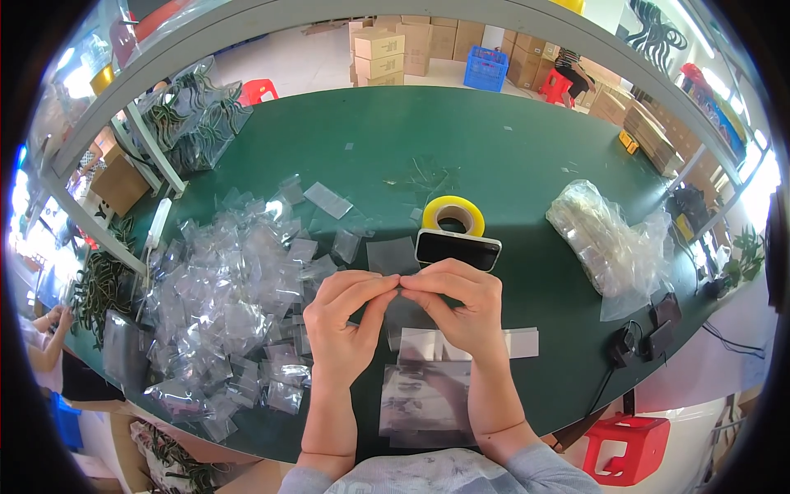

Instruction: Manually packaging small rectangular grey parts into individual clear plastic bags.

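Bare left hand (346,309) and right hand (465,303) pinch narrowly, contents unclear; white-edged black rectangular phone (457,250) partly hides round yellow tape roll (448,204)

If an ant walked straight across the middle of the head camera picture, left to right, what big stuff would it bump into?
Pile of small clear bags → left hand → right hand → big clear plastic bag → green leaves
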The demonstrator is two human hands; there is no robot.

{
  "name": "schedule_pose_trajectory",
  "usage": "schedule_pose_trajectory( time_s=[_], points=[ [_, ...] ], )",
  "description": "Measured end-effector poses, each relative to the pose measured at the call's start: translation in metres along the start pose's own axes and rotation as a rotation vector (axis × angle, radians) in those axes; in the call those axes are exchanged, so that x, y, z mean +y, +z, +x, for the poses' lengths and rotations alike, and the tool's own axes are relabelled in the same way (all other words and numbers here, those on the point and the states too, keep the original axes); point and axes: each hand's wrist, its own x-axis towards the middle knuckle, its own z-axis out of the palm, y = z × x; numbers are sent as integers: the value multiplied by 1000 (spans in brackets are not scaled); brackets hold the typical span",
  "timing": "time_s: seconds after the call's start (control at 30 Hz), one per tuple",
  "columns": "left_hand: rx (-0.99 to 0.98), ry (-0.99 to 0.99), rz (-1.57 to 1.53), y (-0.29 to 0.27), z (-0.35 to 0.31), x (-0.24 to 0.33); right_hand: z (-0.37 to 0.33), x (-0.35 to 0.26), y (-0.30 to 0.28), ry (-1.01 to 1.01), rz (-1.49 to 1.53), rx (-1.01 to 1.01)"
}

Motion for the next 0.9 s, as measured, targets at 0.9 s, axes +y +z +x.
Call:
schedule_pose_trajectory(
  time_s=[0.9],
  points=[
    [-77, -268, -529, -4, -2, -9, -4, 6, 3, 140, 270, -24]
  ],
)
